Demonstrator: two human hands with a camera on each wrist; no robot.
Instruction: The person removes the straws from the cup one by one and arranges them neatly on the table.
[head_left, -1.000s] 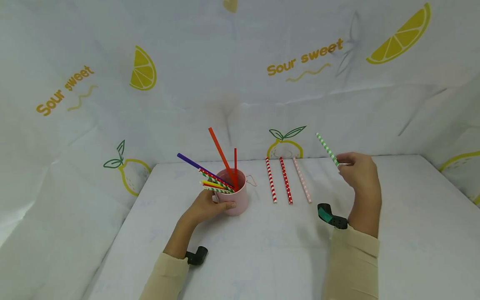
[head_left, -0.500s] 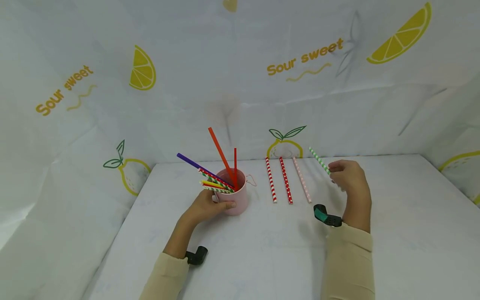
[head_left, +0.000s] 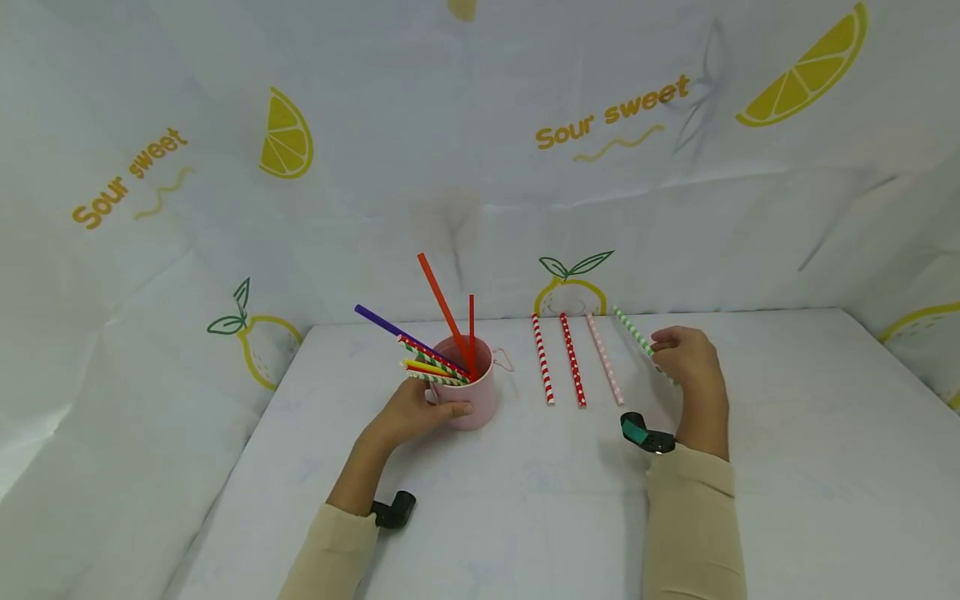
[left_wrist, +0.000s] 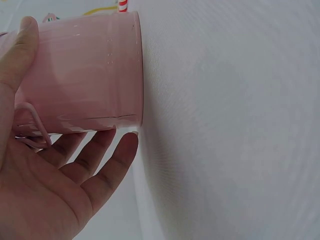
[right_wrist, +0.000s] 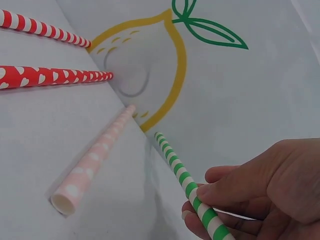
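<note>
My left hand [head_left: 408, 417] grips the pink cup [head_left: 477, 407], thumb on its near side and fingers around the other. Several straws lean in the cup, among them a purple straw [head_left: 378, 322] and a thick red straw [head_left: 441, 296]. In the right wrist view, my right hand [right_wrist: 250, 195] pinches a green-and-white striped straw [right_wrist: 186, 181] between thumb and fingers. That straw slants close above the table, right of a pale pink dotted straw [head_left: 604, 358]. Left of the pink one lie a red straw with white hearts [head_left: 573, 360] and a red-and-white striped straw [head_left: 543, 358].
A white cloth covers the table [head_left: 510, 517]. Behind it, a white backdrop [head_left: 375, 225] with lemon prints rises from the table's back edge. The cup's wire handle [head_left: 503, 360] sticks out on the right, towards the row of straws.
My right hand has moved left and down, bringing the green-and-white striped straw from above the table to near the end of the row. The left hand and cup have stayed put.
</note>
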